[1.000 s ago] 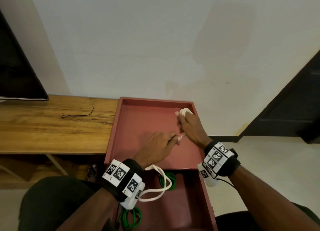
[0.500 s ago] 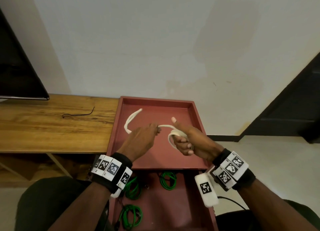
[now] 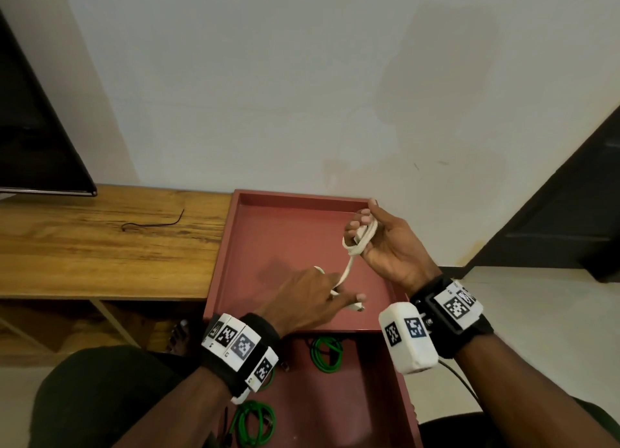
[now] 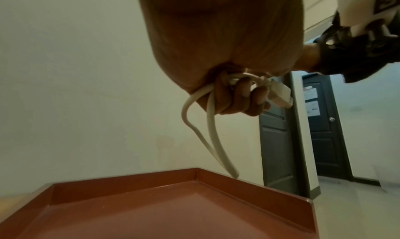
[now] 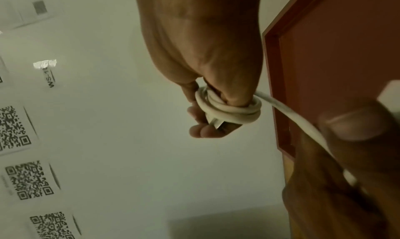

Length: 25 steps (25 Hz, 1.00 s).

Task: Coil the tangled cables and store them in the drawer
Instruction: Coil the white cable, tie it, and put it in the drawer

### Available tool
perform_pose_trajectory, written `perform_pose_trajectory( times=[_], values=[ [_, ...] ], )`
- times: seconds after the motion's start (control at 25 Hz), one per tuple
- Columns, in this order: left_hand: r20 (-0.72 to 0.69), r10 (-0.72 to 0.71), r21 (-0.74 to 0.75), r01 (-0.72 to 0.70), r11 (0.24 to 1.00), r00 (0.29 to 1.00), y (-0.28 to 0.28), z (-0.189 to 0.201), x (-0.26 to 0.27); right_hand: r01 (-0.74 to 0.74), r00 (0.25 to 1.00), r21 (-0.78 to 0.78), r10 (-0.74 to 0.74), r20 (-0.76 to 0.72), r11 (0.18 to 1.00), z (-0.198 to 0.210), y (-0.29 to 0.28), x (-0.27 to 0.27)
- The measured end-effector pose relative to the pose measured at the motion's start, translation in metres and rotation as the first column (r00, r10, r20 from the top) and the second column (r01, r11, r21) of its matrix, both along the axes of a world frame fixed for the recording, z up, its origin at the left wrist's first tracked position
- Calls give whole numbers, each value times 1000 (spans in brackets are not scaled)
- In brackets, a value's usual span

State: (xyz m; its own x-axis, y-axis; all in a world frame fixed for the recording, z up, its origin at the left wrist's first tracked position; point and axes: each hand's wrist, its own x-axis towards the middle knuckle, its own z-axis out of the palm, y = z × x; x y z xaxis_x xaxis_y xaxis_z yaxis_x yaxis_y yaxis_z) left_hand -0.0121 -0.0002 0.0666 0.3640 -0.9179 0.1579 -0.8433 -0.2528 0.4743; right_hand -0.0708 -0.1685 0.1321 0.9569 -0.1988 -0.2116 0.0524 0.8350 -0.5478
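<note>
A white cable runs taut between my two hands above the red tray-like top. My right hand, raised at the tray's back right, has several turns of it wound round its curled fingers as a small coil. Lower down, near the front edge, my left hand grips the other end, and the white connector sticks out past its fingers. A short slack loop hangs below that hand. The red drawer stands open below, holding green coiled cables.
Another green coil lies at the drawer's near left. A wooden table to the left carries a thin black wire and a dark screen. A white wall is behind, a dark door at right.
My right hand rose toward the tray's back right with more turns on its fingers. My left hand dropped toward the front edge, pulling the loose end in from the tray's back left.
</note>
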Motion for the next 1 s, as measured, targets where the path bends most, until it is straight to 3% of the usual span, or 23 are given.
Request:
perform_pose_trajectory(
  times=[0.12,0.2,0.32,0.4,0.48,0.56,0.64,0.68,0.76,0.88,1.0],
  values=[
    [29,-49,37,48,998,998,5,7,-4,68,995,-103,-74,-60,992,-6,3,4],
    [210,-78,45,70,997,975,5,9,-7,74,990,-263,-103,-97,962,-16,2,3],
    [-1,7,162,-7,987,1000,5,6,-14,13,985,-580,-109,-131,815,-29,4,1],
    [37,33,12,-34,999,999,6,-4,-5,-33,976,-810,-156,-152,586,-34,6,-2],
    [15,110,-12,-110,994,994,17,11,-8,-95,962,-960,-224,-157,262,-40,11,-8],
    [0,309,-152,-305,940,951,23,26,-2,-211,959,-977,-204,-199,-38,-51,23,-13],
    [14,457,-221,-443,869,890,23,34,12,-310,948,-931,-141,-287,-193,-63,43,-19],
    [46,481,-177,-467,867,876,22,31,20,-345,938,-916,-111,-328,-205,-68,54,-22],
    [79,477,-105,-468,877,876,19,24,33,-378,926,-917,-53,-374,-127,-69,72,-27],
    [27,415,-168,-405,899,910,16,7,42,-355,931,-929,-47,-361,102,-61,80,-31],
    [-83,274,-132,-283,950,958,16,-1,44,-238,938,-918,-169,-302,317,-45,67,-31]
  ],
)
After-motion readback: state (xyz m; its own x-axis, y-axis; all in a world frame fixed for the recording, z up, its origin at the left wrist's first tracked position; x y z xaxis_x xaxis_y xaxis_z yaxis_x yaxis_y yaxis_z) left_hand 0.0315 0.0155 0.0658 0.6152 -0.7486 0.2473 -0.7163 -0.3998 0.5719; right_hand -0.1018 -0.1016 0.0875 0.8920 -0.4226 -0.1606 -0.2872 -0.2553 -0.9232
